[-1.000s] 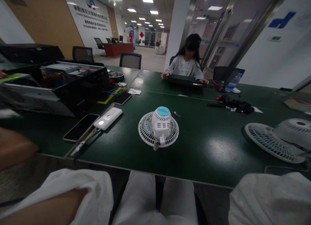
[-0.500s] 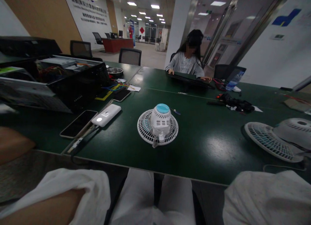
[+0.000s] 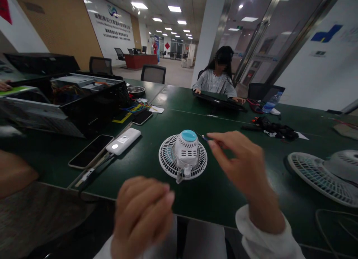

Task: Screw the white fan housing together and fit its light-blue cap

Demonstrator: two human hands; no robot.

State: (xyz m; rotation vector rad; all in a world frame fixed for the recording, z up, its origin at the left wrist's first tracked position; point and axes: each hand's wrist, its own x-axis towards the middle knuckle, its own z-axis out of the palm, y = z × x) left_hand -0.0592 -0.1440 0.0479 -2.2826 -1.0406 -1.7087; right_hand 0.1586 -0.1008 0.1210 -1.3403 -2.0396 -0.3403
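A round white fan part (image 3: 187, 154) lies on the green table, its slotted motor housing upward with a light blue cap. Just right of it is a small thin tool with a blue end (image 3: 205, 138), too small to name surely. My right hand (image 3: 240, 162) is at that tool, thumb and index finger apart on either side of its end; no firm grip shows. My left hand (image 3: 144, 214) is over the table's near edge, in front of the fan part and apart from it. Its fingers are curled and smeared by motion, and its palm is hidden.
On the left are a phone (image 3: 91, 151), a white power bank (image 3: 123, 141) with a cable, another phone (image 3: 142, 117) and an opened computer case (image 3: 95, 110). A second fan part (image 3: 316, 173) lies right. Across the table a person (image 3: 216, 78) holds a black panel (image 3: 219, 101).
Both my hands have come up into view over the table, the right one reaching the small tool. The view has tilted up slightly. The fan part has stayed in place.
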